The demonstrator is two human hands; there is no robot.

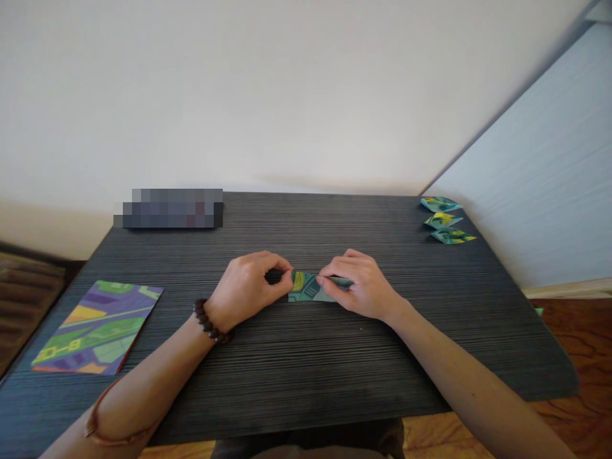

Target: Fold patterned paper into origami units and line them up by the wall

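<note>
A small strip of green patterned origami paper (306,288) lies at the middle of the dark table, folded into a narrow rectangle. My left hand (253,278), with a beaded bracelet at the wrist, pinches its left end between thumb and forefinger. On the right part of the paper, my right hand (359,282) closes thumb and fingers at the top edge and covers much of that end. The paper's underside is out of sight.
Several folded paper pieces (442,220) sit at the table's (296,376) back right corner. A colourful stack of square paper (98,328) rests at the left. Toward the back left is a blurred-out dark object (172,210). A wall rises behind the table.
</note>
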